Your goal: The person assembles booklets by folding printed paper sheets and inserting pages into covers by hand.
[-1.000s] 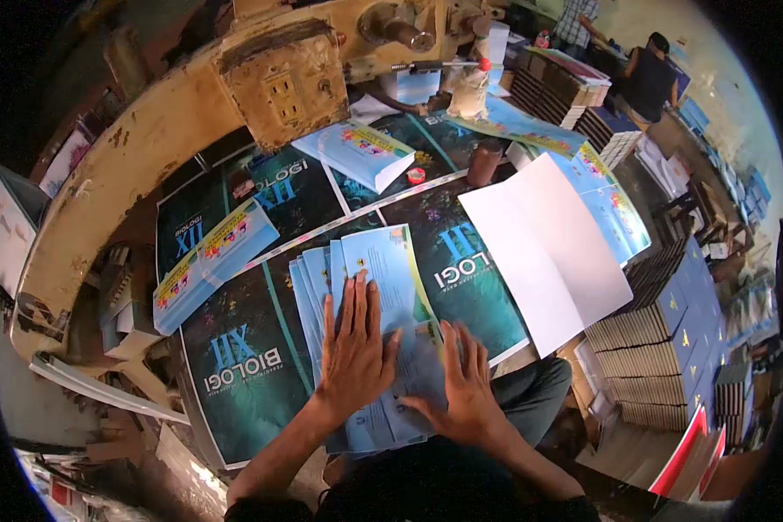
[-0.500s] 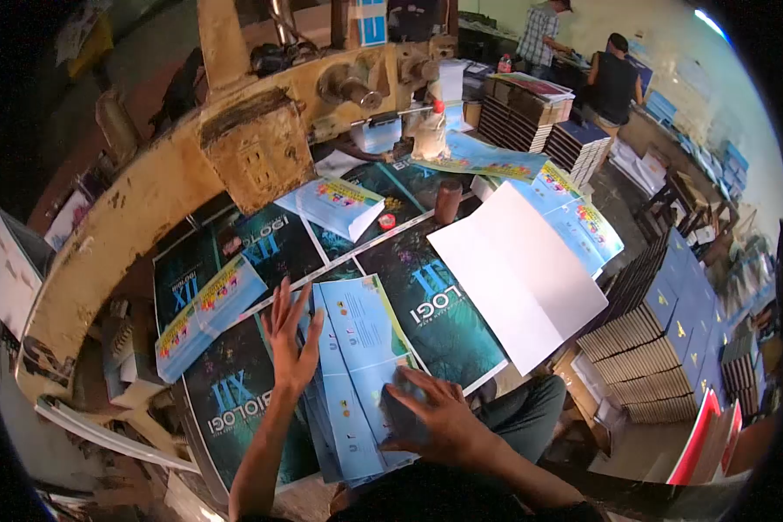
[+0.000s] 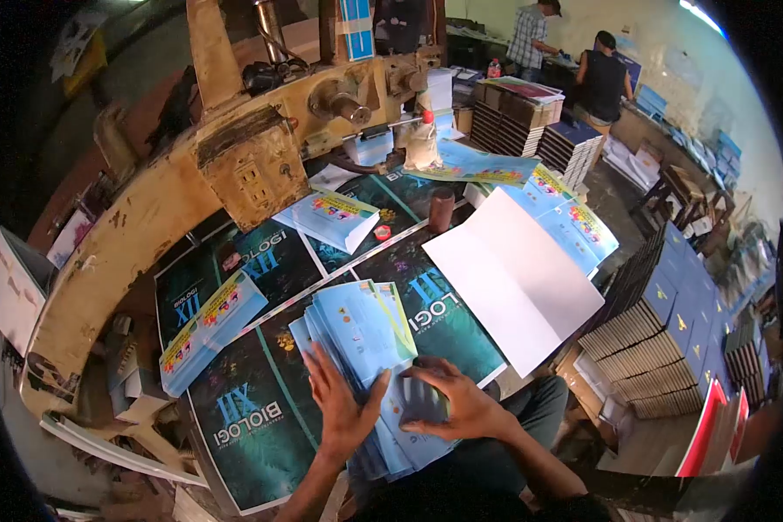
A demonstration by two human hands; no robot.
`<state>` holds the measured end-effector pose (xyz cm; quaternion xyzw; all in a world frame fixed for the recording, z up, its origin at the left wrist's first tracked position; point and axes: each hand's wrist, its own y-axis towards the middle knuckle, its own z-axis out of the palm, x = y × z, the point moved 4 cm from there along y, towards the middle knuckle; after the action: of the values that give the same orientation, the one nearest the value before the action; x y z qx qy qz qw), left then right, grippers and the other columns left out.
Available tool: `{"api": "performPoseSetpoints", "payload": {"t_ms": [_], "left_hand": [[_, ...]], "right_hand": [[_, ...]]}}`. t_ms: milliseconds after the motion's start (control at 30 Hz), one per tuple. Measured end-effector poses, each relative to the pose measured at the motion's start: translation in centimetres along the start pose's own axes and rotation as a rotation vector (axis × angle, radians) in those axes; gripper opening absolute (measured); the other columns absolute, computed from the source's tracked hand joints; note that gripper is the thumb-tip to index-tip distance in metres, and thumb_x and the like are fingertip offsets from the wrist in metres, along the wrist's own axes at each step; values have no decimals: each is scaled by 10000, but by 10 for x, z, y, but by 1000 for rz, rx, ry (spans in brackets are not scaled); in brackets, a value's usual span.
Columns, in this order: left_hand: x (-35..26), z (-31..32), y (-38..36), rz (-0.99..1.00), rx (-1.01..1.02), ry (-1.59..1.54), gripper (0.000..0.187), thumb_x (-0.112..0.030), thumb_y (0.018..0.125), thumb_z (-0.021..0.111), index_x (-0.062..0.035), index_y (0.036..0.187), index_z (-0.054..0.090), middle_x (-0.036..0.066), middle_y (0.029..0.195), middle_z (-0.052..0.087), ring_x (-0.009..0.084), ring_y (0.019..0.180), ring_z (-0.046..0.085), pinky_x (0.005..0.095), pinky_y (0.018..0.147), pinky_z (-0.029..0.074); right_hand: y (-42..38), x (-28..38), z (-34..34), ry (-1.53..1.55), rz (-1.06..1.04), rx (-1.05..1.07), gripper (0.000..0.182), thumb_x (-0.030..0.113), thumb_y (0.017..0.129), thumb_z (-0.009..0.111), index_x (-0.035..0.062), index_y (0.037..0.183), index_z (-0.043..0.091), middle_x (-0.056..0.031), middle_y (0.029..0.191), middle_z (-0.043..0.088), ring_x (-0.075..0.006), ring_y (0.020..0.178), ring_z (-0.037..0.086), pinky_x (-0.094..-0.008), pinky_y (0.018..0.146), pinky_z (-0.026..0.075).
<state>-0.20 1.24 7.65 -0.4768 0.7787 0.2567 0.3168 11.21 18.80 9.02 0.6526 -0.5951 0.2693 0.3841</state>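
Observation:
A pile of light blue printed sheets (image 3: 361, 322) lies fanned out over dark green sheets lettered BIOLOGI (image 3: 252, 426). My left hand (image 3: 344, 404) rests along the pile's left side, fingers spread and thumb across the top. On the right side, my right hand (image 3: 461, 404) touches the pile with its fingers bent and apart. Another blue stack (image 3: 213, 326) is to the left, and a folded blue bundle (image 3: 331, 217) sits beyond. A large white sheet (image 3: 518, 283) lies to the right.
A beige metal machine (image 3: 148, 226) curves round the left and back. A brown cylinder (image 3: 441, 210) and a red cap (image 3: 382, 232) stand on the sheets. Stacked blue books (image 3: 652, 339) are at the right. Two people (image 3: 605, 83) are at the back right.
My left hand has moved down and right along the pile. The blue sheets have shifted and now fan out more at the upper left. My right hand has moved slightly right.

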Motion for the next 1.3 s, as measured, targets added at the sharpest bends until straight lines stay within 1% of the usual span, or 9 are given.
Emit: {"api": "performPoseSetpoints", "payload": {"t_ms": [33, 200, 367, 467, 667, 1000, 1200, 1267, 1300], "left_hand": [[4, -7, 0, -13, -20, 42, 1290, -454, 827, 838, 89, 1590, -49, 450, 1602, 41, 524, 1539, 38, 638, 1198, 157], [18, -31, -18, -158, -37, -256, 1401, -423, 739, 928, 142, 1563, -53, 394, 1583, 203, 463, 1480, 281, 503, 1213, 240], [-7, -42, 5, -205, 60, -591, 1030, -363, 735, 941, 102, 1453, 366, 257, 1326, 607, 282, 1180, 627, 399, 994, 506], [5, -47, 18, -151, -5, -409, 747, -312, 766, 922, 69, 1282, 539, 186, 1145, 707, 227, 992, 697, 343, 848, 556], [5, -49, 18, -234, -35, -368, 512, -240, 812, 887, 65, 1143, 644, 144, 1023, 730, 174, 896, 703, 324, 764, 564], [37, -18, 18, -90, -297, -549, 728, -171, 862, 831, 53, 1410, 407, 204, 1203, 613, 250, 1096, 627, 384, 947, 512], [28, -11, 16, -4, -373, -344, 880, -178, 905, 776, 61, 1543, 219, 306, 1256, 611, 336, 1126, 654, 410, 970, 508], [28, -15, 16, -78, -297, -372, 931, -178, 917, 759, 46, 1586, 152, 343, 1402, 506, 411, 1267, 562, 490, 1072, 429], [19, -22, 17, 54, -394, -50, 941, -180, 914, 756, 15, 1606, 148, 354, 1491, 392, 455, 1361, 444, 544, 1121, 349]], "right_hand": [[3, 0, -1, 52, -2, 29, 825, 383, 758, 911, -6, 1387, 546, -293, 1452, 453, -431, 1387, 434, -505, 1148, 378], [1, 12, 8, 20, 19, -45, 839, 382, 748, 922, -12, 1388, 549, -282, 1437, 463, -417, 1380, 440, -494, 1126, 411], [9, 21, 24, 63, -12, 1, 919, 424, 750, 912, -5, 1442, 485, -299, 1437, 417, -453, 1411, 378, -508, 1129, 402], [11, 21, 36, 31, 9, -6, 936, 430, 749, 909, 4, 1455, 466, -301, 1436, 414, -459, 1404, 373, -521, 1139, 383], [22, 26, 37, 108, -22, 63, 965, 423, 720, 921, 17, 1461, 454, -276, 1429, 446, -434, 1389, 392, -514, 1141, 369], [39, 25, 15, 117, 9, 166, 807, 420, 733, 923, 0, 1338, 593, -239, 1386, 528, -396, 1291, 537, -456, 1097, 435], [38, 53, 63, -295, -77, -147, 639, 209, 1018, 585, -17, 1550, 311, -331, 1599, 291, -474, 1508, 277, -564, 1219, 226], [36, 48, 86, -380, -16, -79, 633, 258, 1054, 487, -46, 1570, 280, -320, 1622, 264, -467, 1523, 253, -557, 1238, 181], [33, 47, 87, -430, 5, -71, 636, 299, 1074, 409, -57, 1581, 265, -311, 1631, 261, -458, 1527, 252, -547, 1246, 160]]}}
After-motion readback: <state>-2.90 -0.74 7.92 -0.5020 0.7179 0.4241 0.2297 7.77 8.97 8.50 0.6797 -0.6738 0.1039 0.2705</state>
